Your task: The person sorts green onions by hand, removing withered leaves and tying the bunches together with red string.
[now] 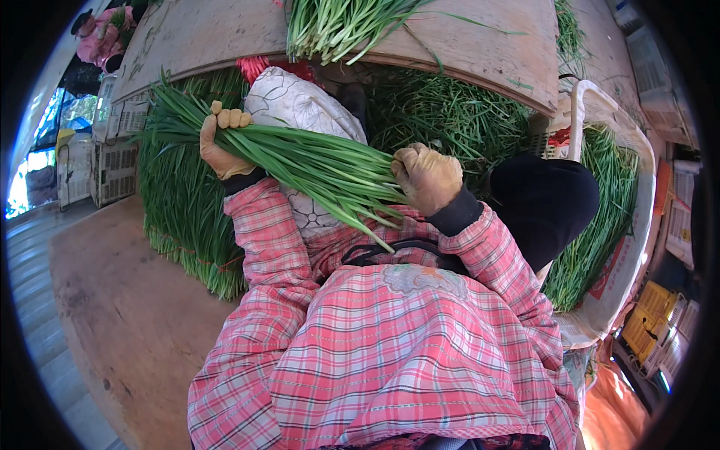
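A loose bunch of garlic chives (315, 161) stretches slantwise across my lap, leaf tips to the left and pale stem ends to the right. My gloved left hand (222, 146) is wrapped round the leafy part. At the stem end, my gloved right hand (430, 177) is closed in a fist on some of the stalks; several stem ends fan out below it. Under the bunch lies a white patterned cloth (296, 97) over my leg. Beside my left arm, a stack of tied chive bundles (184, 202) rests on a board.
Ahead stands a wooden table (450, 37) with another chive bunch (337, 26) on it. Loose greens (450, 112) lie beneath its edge. To my right is a white plastic basket (637, 161) of chives. A brown board (112, 300) is at left, with crates (116, 169) behind.
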A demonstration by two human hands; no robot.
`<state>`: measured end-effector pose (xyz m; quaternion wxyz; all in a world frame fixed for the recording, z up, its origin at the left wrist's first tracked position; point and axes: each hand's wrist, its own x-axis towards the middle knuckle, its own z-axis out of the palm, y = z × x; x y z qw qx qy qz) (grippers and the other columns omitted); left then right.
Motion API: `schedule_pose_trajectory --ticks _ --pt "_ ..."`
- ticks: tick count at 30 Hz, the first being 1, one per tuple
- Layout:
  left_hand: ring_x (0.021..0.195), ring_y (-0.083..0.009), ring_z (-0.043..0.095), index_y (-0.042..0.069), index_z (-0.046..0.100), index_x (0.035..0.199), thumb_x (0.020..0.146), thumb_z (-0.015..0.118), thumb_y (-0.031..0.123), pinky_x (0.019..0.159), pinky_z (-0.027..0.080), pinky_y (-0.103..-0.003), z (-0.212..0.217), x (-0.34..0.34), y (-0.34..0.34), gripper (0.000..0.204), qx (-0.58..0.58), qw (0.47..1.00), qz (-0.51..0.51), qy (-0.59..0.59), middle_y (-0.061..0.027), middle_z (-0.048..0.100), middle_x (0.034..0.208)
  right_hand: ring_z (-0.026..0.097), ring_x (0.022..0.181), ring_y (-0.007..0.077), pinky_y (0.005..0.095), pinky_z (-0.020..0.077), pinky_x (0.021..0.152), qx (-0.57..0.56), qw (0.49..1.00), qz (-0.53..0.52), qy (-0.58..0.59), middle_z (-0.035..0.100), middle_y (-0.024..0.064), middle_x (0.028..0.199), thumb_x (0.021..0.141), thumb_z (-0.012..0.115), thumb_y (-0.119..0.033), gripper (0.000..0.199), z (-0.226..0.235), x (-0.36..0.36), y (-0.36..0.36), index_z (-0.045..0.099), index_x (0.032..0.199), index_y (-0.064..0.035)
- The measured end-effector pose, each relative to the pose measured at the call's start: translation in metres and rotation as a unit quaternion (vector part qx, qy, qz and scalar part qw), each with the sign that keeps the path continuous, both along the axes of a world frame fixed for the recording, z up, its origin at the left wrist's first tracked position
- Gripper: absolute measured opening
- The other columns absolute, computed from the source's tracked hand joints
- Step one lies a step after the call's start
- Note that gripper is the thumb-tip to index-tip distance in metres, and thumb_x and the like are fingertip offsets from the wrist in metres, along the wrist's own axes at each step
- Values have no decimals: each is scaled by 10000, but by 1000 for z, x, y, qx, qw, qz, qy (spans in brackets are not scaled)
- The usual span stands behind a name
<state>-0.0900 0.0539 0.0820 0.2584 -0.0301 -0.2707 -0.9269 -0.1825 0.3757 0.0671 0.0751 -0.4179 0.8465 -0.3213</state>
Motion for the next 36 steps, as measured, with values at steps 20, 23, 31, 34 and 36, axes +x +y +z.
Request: schedule_pose_trajectory --ticks 20,23,31,34,36 --pt "566 -55 403 5 548 1043 899 475 163 605 343 -235 43 3 10 226 -19 989 -21 145 65 445 620 559 1043 343 379 433 905 -159 977 6 -139 578 223 1131 872 565 -338 445 12 -25 35 565 1125 28" --pt "526 -56 353 6 544 1034 913 462 152 574 310 -236 73 -20 25 207 -59 984 -64 157 71 391 583 607 862 337 381 478 746 -145 956 114 -226 615 220 909 898 538 -275 352 -3 0 0 547 1120 -2" --pt "529 -115 326 -35 539 1025 920 415 169 559 275 -271 122 -67 57 261 -208 970 -116 50 26 334 569 588 555 287 358 440 475 -75 989 -39 -121 589 126 629 802 652 -263 176 -12 -6 74 650 780 -88" --pt "549 -132 329 -42 553 1020 911 430 155 572 288 -285 134 -96 75 256 -192 970 -146 29 18 317 576 598 596 293 381 456 529 63 992 -69 -89 602 107 644 772 668 -298 194 -8 -23 92 670 748 -106" --pt "555 -132 316 -38 554 1031 908 438 150 573 289 -292 149 -108 82 253 -197 974 -114 6 16 312 576 587 575 308 398 454 526 197 976 -91 27 598 97 624 769 667 -315 204 -15 -31 106 675 736 -114"
